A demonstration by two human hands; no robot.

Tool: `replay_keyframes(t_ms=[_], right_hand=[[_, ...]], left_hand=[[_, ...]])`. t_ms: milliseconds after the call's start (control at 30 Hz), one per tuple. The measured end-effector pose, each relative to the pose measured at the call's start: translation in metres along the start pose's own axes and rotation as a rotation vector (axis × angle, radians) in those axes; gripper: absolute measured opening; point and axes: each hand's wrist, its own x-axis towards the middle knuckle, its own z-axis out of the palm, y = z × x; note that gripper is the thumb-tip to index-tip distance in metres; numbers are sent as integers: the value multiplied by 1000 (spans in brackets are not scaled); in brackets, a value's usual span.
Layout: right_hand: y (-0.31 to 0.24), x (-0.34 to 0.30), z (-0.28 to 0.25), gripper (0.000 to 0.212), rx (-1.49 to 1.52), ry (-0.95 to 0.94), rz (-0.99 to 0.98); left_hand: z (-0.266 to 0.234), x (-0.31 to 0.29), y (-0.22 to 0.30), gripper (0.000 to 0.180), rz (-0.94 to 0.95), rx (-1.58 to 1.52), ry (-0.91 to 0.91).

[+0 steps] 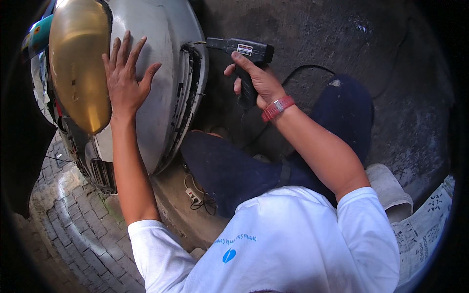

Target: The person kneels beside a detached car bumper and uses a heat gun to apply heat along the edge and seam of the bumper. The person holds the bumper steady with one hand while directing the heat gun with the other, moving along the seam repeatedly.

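Note:
My left hand (126, 80) lies with spread fingers on the silver-grey car bumper (159, 93), beside a yellowed headlight (80, 63). In my right hand (264, 85) is a black pistol-shaped soldering gun (261, 50), with my fingers wrapped around its handle. Its narrow nose points left, and a thin tip reaches close to the upper end of the long dark-edged opening (185, 93) in the bumper. Whether the tip touches the bumper, I cannot tell.
A black cord (305, 66) curves over the dark ground behind my right hand. Near my bent legs sits a white power strip (194, 197). Paving bricks (83, 239) lie at lower left; a whitish bucket (386, 188) and printed sheet (425, 234) are at right.

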Motion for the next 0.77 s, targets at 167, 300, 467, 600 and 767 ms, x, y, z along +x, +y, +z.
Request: replay_keyframes(t_ms=[167, 300, 467, 600, 767], right_hand=[[16, 17, -10, 28, 27, -42, 33], [21, 25, -11, 24, 27, -33, 52], [22, 33, -17, 24, 75, -44, 96], [24, 38, -21, 24, 101, -69, 101], [24, 40, -26, 25, 126, -68, 109]], left_hand=[[16, -2, -1, 73, -21, 131, -8], [16, -1, -1, 71, -5, 70, -14], [15, 1, -2, 71, 9, 71, -25], [16, 1, -3, 71, 9, 68, -39], [16, 3, -3, 71, 12, 64, -44]])
